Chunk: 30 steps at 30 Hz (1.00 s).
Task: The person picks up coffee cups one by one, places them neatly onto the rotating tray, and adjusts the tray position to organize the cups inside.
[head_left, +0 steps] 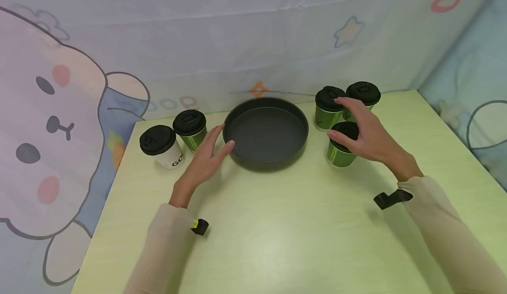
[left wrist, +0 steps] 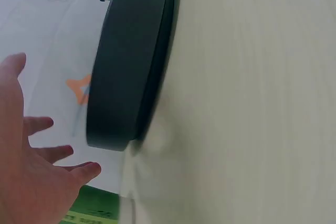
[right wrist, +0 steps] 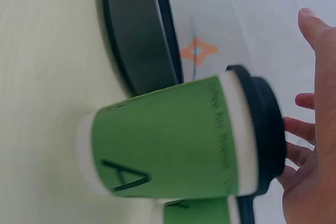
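A round dark grey pan (head_left: 265, 131) lies at the back middle of the table. My left hand (head_left: 203, 162) hovers by its left rim, thumb and fingers spread, nothing held; the left wrist view shows the pan's side wall (left wrist: 126, 61) beyond the fingers. On the right, my right hand (head_left: 368, 133) hangs over the front green paper cup (head_left: 340, 156), which has a black lid. Its thumb and fingers are apart, and the palm faces the lid. In the right wrist view this cup (right wrist: 168, 140) stands close by the fingers.
Behind the front cup stand two more green cups with black lids, one left (head_left: 326, 115) and one right (head_left: 362, 92). At the left are a white cup (head_left: 170, 155) with a black lid and another green cup (head_left: 192, 135). A printed cloth (head_left: 237, 34) hangs along the table's back edge.
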Motion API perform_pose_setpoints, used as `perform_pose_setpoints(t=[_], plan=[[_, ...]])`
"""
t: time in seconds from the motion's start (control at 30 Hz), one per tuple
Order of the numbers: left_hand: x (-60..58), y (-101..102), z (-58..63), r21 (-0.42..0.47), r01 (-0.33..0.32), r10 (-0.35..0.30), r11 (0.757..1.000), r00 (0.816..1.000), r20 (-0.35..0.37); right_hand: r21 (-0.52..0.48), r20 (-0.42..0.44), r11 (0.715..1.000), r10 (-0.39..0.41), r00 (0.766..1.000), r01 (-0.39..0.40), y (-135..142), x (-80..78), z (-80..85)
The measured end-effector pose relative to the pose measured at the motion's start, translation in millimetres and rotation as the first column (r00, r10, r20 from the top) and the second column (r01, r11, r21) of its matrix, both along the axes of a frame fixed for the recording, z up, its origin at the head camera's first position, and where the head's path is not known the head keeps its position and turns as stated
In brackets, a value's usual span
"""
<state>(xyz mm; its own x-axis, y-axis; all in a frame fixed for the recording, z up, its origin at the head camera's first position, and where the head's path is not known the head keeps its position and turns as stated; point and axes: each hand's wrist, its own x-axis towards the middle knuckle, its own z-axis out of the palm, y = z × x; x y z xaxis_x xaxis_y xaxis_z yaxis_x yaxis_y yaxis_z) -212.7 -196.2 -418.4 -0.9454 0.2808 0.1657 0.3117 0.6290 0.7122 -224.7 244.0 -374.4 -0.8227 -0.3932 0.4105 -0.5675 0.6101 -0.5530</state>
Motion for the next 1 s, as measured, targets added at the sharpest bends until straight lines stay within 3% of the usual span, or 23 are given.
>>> perform_pose_setpoints(t=[0.2, 0.4, 0.6, 0.7, 0.87, 1.0], plan=[[-3.4, 2.6, -17.1, 0.174, -0.006, -0.012, 0.985, 0.995, 0.101, -0.094, 0.013, 0.994, -0.051, 0.999, 0.052, 13.5, 3.2, -20.2], [-4.8, 3.0, -24.2, 0.292, -0.098, 0.034, 0.951, 0.976, 0.216, -0.179, 0.08, 0.981, -0.058, 0.995, 0.072, 19.4, 4.1, -34.4], [-9.2, 7.0, -36.1, 0.364, -0.159, 0.072, 0.918, 0.968, 0.239, -0.212, 0.14, 0.973, -0.062, 0.988, 0.091, 23.9, 5.9, -44.0], [-10.0, 8.6, -39.6, 0.434, -0.175, 0.059, 0.884, 0.962, 0.268, -0.235, 0.178, 0.967, -0.055, 0.983, 0.097, 25.1, 6.7, -46.5], [-10.9, 10.6, -42.7, 0.558, -0.231, 0.031, 0.797, 0.938, 0.345, -0.258, 0.246, 0.96, -0.044, 0.968, 0.109, 24.9, 7.4, -50.4], [-12.6, 12.6, -43.4, 0.594, -0.268, 0.035, 0.759, 0.927, 0.374, -0.286, 0.278, 0.952, -0.024, 0.96, 0.107, 24.3, 8.3, -52.2]])
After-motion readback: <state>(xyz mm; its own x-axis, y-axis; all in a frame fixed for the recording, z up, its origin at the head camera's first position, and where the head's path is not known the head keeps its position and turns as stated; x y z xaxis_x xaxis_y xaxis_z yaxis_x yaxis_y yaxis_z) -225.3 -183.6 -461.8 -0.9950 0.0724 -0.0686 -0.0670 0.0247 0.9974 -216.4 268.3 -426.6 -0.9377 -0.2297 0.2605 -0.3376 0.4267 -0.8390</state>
